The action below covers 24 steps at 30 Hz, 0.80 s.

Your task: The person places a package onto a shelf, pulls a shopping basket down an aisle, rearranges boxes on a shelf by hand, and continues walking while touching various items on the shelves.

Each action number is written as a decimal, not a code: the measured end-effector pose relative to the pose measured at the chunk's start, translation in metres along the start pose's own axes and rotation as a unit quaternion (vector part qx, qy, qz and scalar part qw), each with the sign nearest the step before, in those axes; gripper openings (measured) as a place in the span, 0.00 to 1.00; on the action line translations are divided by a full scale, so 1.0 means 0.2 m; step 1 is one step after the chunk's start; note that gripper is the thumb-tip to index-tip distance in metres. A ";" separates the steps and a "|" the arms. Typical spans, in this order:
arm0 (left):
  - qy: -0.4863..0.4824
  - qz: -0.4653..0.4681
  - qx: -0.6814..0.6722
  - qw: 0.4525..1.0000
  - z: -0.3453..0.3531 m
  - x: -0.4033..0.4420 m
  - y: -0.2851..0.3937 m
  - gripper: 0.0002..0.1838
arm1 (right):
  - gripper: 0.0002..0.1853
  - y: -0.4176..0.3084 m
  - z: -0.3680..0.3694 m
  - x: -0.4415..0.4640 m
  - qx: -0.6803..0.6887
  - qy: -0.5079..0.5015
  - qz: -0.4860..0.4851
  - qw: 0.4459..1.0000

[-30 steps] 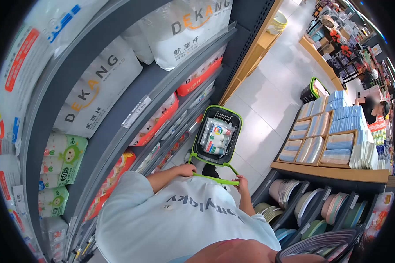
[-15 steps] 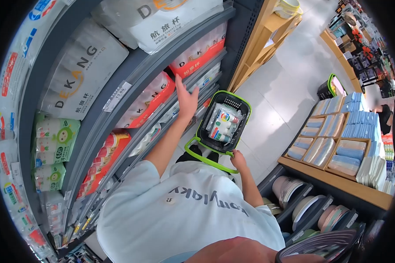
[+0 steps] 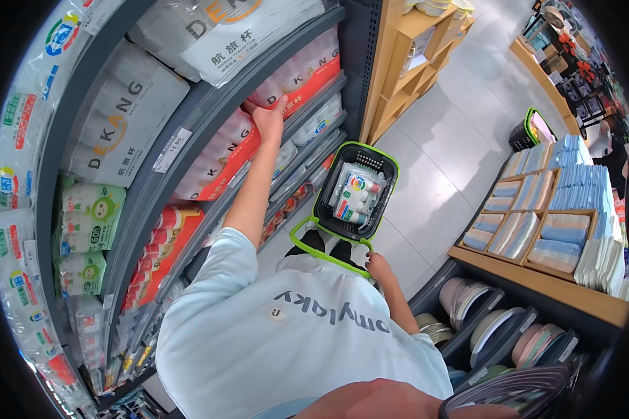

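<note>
My left hand (image 3: 267, 120) reaches to the shelf and grips the near end of a plastic-wrapped pack of cups (image 3: 297, 80) with a red band. Its thumb lies on the front; the fingertips are hidden in the gap beside a matching pack (image 3: 217, 157). Low in front of me, my right hand (image 3: 379, 267) is closed around the green handle (image 3: 339, 262) of a black shopping basket (image 3: 395, 178). Inside the basket lie clear-wrapped packs (image 3: 357, 197) with blue, red and green print.
Large white cup bags (image 3: 122, 115) fill the upper shelf, with green tissue packs (image 3: 91, 213) beside them. To the right, a display table (image 3: 538, 283) holds folded cloths above stacked bowls (image 3: 493, 332). Another basket (image 3: 524, 133) stands on the aisle floor (image 3: 433, 167).
My left hand has moved up and left from in front of the shelf and closed on the end of the red-banded cup pack. My right hand still holds the basket handle.
</note>
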<state>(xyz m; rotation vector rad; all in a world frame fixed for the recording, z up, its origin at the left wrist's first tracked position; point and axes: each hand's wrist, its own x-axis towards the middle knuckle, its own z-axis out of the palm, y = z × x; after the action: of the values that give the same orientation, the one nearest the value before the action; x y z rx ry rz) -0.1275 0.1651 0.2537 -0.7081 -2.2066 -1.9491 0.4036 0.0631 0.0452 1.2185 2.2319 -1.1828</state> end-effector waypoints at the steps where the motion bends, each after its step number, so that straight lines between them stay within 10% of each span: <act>1: 0.010 0.021 0.018 1.000 0.00 0.00 -0.01 0.61 | 0.20 -0.01 -0.03 -0.02 -0.002 0.012 0.018 1.000; 4: 0.015 -0.049 -0.130 0.990 0.00 0.08 -0.53 0.47 | 0.20 0.04 -0.06 -0.03 -0.014 0.013 0.016 1.000; 6: 0.074 -0.074 -0.211 0.972 0.02 0.03 -0.11 0.30 | 0.20 0.07 -0.07 -0.02 -0.016 -0.003 0.021 1.000; 24: 0.138 -0.246 -0.294 0.913 0.09 0.31 -0.13 0.28 | 0.20 0.00 -0.12 -0.03 -0.006 -0.020 -0.009 1.000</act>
<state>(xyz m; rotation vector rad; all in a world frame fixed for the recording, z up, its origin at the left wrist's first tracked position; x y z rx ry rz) -0.1896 0.1971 0.2517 0.1263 -1.7331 -2.7940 0.4103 0.0795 0.0636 1.1615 2.2224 -1.1892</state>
